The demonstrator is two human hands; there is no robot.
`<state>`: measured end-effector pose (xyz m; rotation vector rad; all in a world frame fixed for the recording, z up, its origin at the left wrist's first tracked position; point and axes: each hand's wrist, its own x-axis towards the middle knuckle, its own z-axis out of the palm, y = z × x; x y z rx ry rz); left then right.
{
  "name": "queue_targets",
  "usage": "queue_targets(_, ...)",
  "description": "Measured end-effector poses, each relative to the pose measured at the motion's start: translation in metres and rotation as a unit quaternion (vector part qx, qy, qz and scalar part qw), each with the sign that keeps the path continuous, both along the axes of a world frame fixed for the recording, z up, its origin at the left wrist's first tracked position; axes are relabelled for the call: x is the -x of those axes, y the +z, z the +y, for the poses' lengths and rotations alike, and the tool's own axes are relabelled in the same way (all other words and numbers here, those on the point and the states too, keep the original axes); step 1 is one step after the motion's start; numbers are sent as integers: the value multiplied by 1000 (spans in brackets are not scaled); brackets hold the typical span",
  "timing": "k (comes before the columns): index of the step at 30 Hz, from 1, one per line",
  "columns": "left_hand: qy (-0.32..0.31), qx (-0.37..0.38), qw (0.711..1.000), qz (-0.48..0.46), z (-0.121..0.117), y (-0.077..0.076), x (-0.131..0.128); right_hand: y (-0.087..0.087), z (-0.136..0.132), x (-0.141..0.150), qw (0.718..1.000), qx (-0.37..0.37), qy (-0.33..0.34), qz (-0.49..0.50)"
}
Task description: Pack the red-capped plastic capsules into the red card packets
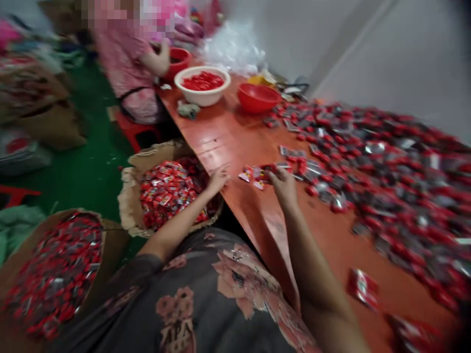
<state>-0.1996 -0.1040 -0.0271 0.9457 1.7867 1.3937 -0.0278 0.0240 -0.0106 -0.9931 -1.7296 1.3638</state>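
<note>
My left hand is at the near edge of the orange table, above the side of a carton. Its fingers are stretched out and nothing shows in them. Over the table, my right hand has its fingers closed on a small red packet. A few more red-and-white packets lie just left of those fingers. Beyond the right hand spreads a large heap of red packets with clear wrapping. Motion blur hides the print on them.
Below the table edge stands an open carton full of red packets, with another filled carton at lower left. A white basin of red pieces and a red bowl sit farther up the table. A person in pink is beyond.
</note>
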Motion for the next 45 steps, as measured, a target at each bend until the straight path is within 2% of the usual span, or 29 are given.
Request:
queue_targets(3,26,-10,998,-65,9,-32,7,14,-11,-17,988,129,27,75)
queue_targets(5,52,-42,992,-103,0,-40,15,27,-31,-33,978,153,71,120)
queue_targets(7,60,-71,988,-123,-17,-42,22,36,-56,-48,971,142,127,145)
queue_targets(9,70,-73,985,-143,-33,-39,27,36,-79,-54,969,103,194,114)
queue_targets(11,85,-63,980,-166,-45,-37,28,29,-99,-49,971,26,238,0)
queue_targets(12,91,-60,978,-177,-50,-37,27,24,-107,-43,971,-20,227,-77)
queue_targets(14,97,-55,975,-194,-55,-37,24,19,-116,-31,972,-64,177,-138)
queue_targets(16,92,-54,973,-203,-57,-37,21,23,-118,-26,976,-93,130,-146)
queue_targets(17,88,-53,973,-205,-57,-37,20,29,-118,-26,975,-103,138,-137)
queue_targets(20,79,-45,973,-211,-53,-35,20,49,-117,-32,946,-96,287,-117)
queue_targets(21,79,-42,973,-211,-51,-33,20,54,-117,-34,934,-90,322,-126)
queue_targets(22,80,-42,973,-211,-48,-32,20,58,-118,-35,929,-88,331,-142)
queue_targets(23,82,-43,973,-210,-45,-31,20,61,-118,-35,934,-97,305,-161)
queue_targets(25,83,-46,973,-209,-39,-29,20,65,-119,-36,949,-146,214,-178)
queue_targets(26,81,-46,973,-209,-36,-28,20,65,-119,-36,949,-175,200,-171)
queue_targets(30,80,-51,971,-218,-21,-25,20,56,-115,-37,912,-262,265,-174)
queue_targets(32,74,-61,970,-225,-13,-20,20,48,-108,-36,910,-273,222,-220)
queue_targets(34,26,-72,967,-241,-7,-12,18,43,-100,-39,904,-295,152,-269)
queue_targets(36,-93,-77,955,-270,-3,-1,9,43,-92,-45,881,-331,131,-312)
queue_targets(37,-175,-67,940,-286,-2,5,1,45,-88,-49,866,-349,134,-331)
queue_targets(39,-334,-20,889,-313,0,13,-21,50,-80,-59,843,-374,164,-351)
queue_targets(40,-389,14,865,-316,1,15,-34,53,-77,-63,836,-380,179,-354)
queue_targets(41,-415,29,855,-311,3,16,-47,54,-73,-67,830,-385,189,-358)
queue_targets(43,-417,46,856,-301,9,14,-70,55,-65,-74,827,-384,192,-362)
queue_targets(45,-379,74,853,-351,15,9,-87,50,-57,-81,854,-357,152,-347)
